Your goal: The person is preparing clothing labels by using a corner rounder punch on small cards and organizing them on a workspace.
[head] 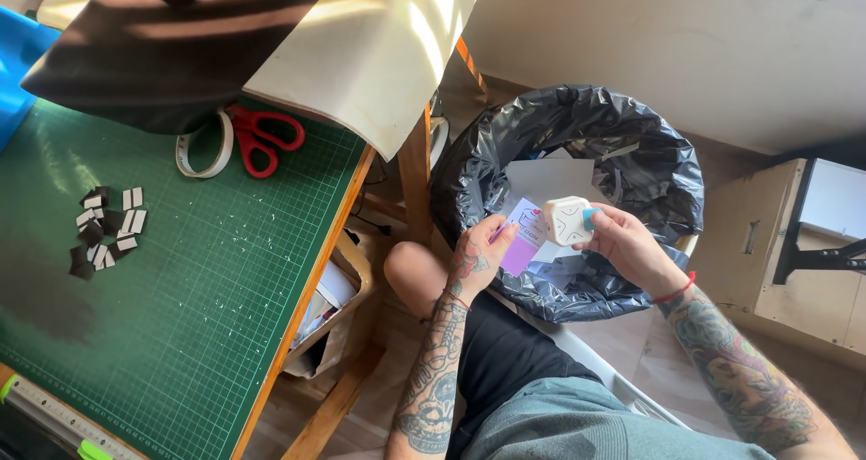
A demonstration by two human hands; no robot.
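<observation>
My left hand (pixel 478 257) pinches a small card (pixel 524 234), white at the top and purple below, over a bin lined with a black bag (pixel 631 144). My right hand (pixel 627 243) grips a cream rounded-square punch (pixel 566 219) with a blue button, its edge against the card's upper corner. Both hands are held above the bin's near rim, over my lap. Paper scraps lie inside the bin.
A green cutting mat (pixel 180 298) covers the table at left, with red scissors (pixel 262 140), a tape roll (pixel 206 149), and several small black and white pieces (pixel 104 230). Black and cream sheets (pixel 271 36) overhang the table's far edge. A wooden box (pixel 776 243) stands at right.
</observation>
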